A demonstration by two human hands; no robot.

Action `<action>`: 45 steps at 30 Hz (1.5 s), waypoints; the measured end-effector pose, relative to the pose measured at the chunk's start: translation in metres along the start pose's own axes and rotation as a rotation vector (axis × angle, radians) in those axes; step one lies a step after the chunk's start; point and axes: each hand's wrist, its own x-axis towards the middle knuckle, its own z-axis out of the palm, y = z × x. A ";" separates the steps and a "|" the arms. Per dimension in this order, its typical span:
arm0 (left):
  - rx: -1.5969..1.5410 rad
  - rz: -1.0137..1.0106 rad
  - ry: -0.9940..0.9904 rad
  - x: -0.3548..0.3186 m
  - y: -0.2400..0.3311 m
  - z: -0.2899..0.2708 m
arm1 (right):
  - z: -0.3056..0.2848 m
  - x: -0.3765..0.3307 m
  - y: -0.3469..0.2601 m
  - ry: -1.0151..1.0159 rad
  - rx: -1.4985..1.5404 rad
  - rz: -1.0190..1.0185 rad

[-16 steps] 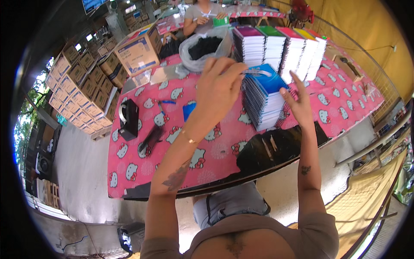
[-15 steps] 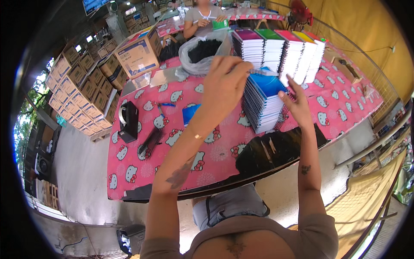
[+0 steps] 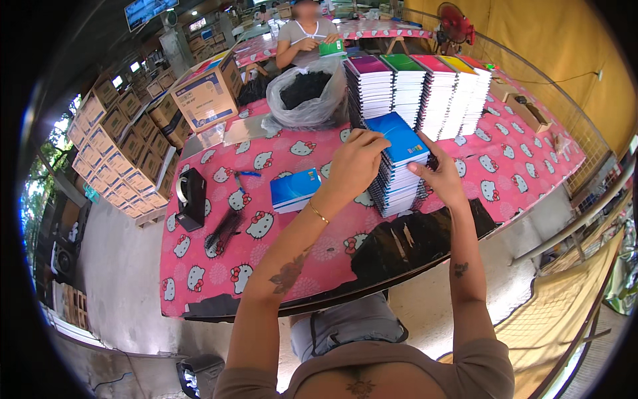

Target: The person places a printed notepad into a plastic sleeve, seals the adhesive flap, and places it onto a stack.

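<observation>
A tall stack of blue spiral notebooks (image 3: 401, 193) stands near the table's front edge, black coils showing on its left side. On top lies a blue notebook (image 3: 399, 136), slightly askew. My left hand (image 3: 355, 163) has its fingers curled at this notebook's left, coil-side edge; the fingertips are partly hidden. My right hand (image 3: 438, 173) grips the near right corner, thumb in front and fingers along the right side. Left of my left wrist, a few more blue notebooks (image 3: 296, 191) lie in a low pile.
Behind the stack stand taller stacks of purple, green, pink and yellow notebooks (image 3: 435, 93). A clear bag of black coils (image 3: 306, 93) and a cardboard box (image 3: 206, 96) sit farther left. A black case (image 3: 191, 199), a blue pen (image 3: 248, 173) and loose black coils (image 3: 224, 229) lie left. Across the table, a person (image 3: 307, 33) holds a green notebook.
The top notebook has come down flat onto the stack, and my left hand has lowered with it. My right hand has closed in on its corner. The view has shifted slightly.
</observation>
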 end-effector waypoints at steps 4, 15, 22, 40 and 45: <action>-0.051 -0.044 0.124 -0.017 -0.001 -0.011 | -0.006 -0.009 -0.008 0.084 -0.052 -0.059; 0.378 -0.278 -0.221 -0.185 -0.080 -0.087 | 0.048 -0.097 -0.044 0.281 -0.006 -0.400; 0.320 -0.284 -0.137 -0.178 -0.083 -0.091 | 0.120 -0.105 -0.028 -0.102 0.167 -0.282; 0.304 -0.392 -0.179 -0.175 -0.086 -0.093 | 0.145 -0.126 0.001 -0.257 0.191 -0.133; 0.332 -0.338 -0.150 -0.177 -0.081 -0.094 | 0.149 -0.128 -0.004 -0.298 0.179 -0.081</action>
